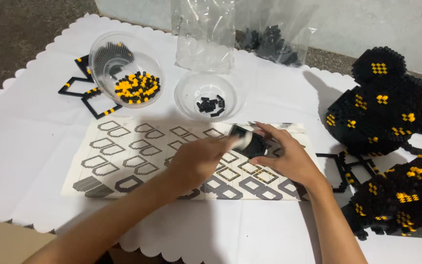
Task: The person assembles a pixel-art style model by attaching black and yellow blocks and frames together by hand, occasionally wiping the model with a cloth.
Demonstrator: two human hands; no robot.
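Both hands grip small black block frame [251,143] over instruction sheet [137,156]. Left hand [199,159] pinches frame's left edge, fingertips blurry. Right hand [289,156] holds frame from right side. Clear bowl [210,96] with few black blocks sits just behind. Tilted bowl [125,68] holds yellow and black blocks. Big black block model [391,112] on bench, right.
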